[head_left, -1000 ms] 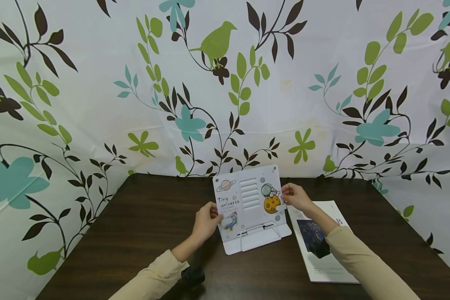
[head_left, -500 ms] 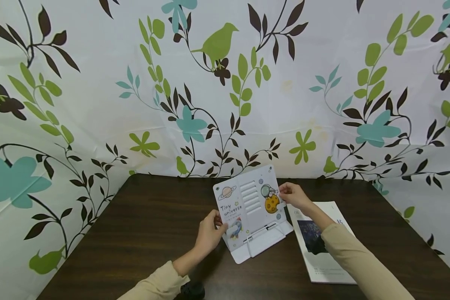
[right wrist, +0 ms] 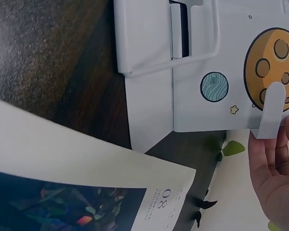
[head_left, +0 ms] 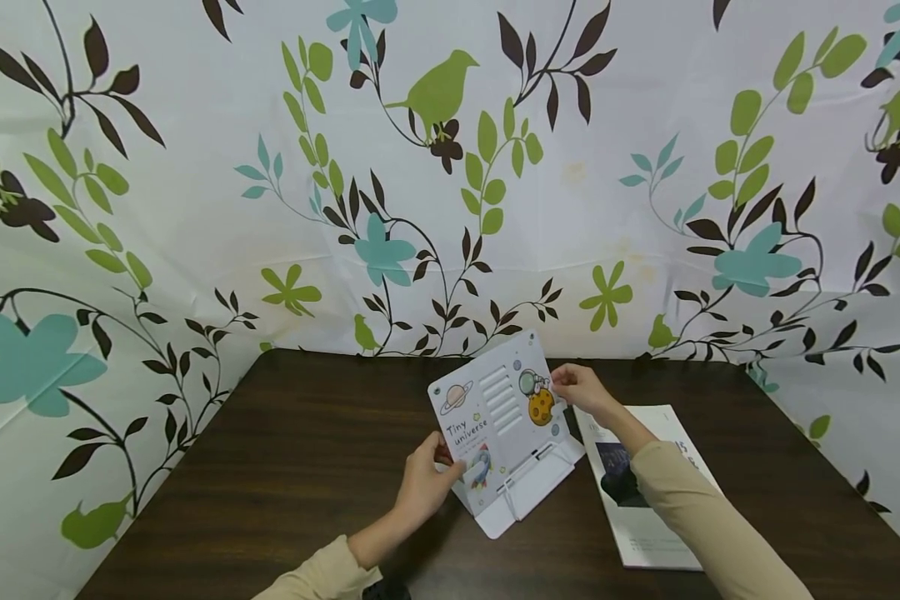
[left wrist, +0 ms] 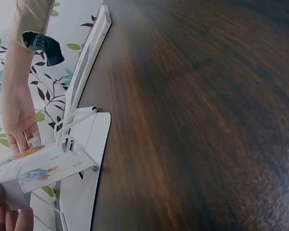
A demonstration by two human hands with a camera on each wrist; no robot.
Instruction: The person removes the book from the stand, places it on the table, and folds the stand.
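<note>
A white book stand (head_left: 487,417) printed with a planet, a rocket, an astronaut and the words "Tiny universe" stands tilted back on the table. My left hand (head_left: 426,479) pinches its lower left edge, thumb in front and fingers behind. At the right edge, beside the orange moon, my right hand (head_left: 588,392) holds the panel between thumb and fingers. A wire bracket (head_left: 528,475) crosses the front ledge. In the right wrist view, a white page clip (right wrist: 273,108) sticks out over the moon, near my right fingers.
A white book or calendar (head_left: 648,533) with a dark picture lies right of the stand, partly under my right forearm. The dark wooden table (head_left: 285,467) runs back to a leaf-and-bird patterned cloth (head_left: 555,208).
The stand has turned clockwise in the head view, its lower left corner coming nearer and rightward. My left hand has moved right and nearer with it; my right hand has shifted slightly left.
</note>
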